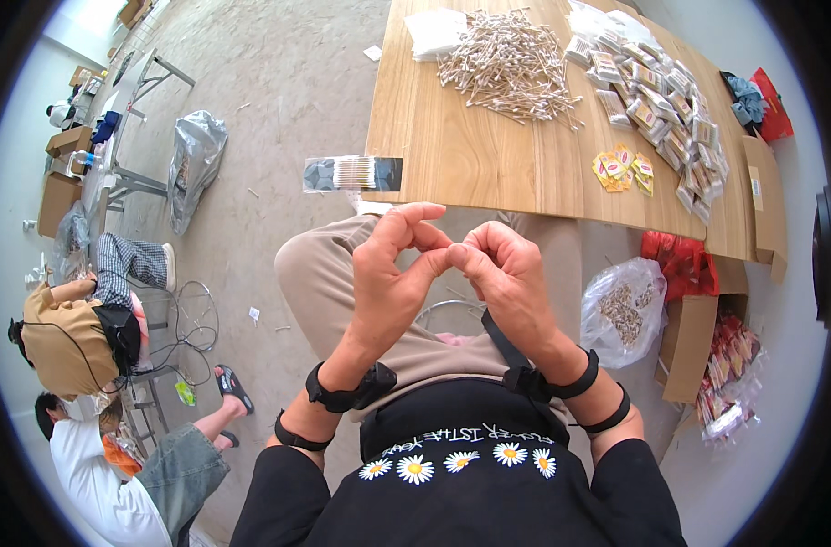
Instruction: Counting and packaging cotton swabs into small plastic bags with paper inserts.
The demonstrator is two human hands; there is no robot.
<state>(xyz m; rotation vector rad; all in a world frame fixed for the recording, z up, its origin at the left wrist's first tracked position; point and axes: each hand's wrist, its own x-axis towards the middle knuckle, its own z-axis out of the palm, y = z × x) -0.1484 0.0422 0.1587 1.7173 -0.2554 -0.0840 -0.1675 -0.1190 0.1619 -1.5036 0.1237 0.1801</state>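
Observation:
My left hand (399,264) and my right hand (505,271) meet over my lap, just off the table's near edge. Their thumbs and fingertips pinch together; anything between them is too small or hidden to make out. Beyond my left hand, a neat row of cotton swabs (353,171) lies across a dark patterned strip (320,174) at the table's left corner. Farther back on the table spreads a loose heap of cotton swabs (506,64). Small yellow cards (613,167) lie to the right, beside a large pile of packed swab bags (661,109).
Clear plastic bags (435,35) are stacked at the back of the wooden table (461,159). Below its right side are a bag of swabs (623,310), a red bag (680,264) and a cardboard box (687,351). Two people sit at the left near cables (192,319).

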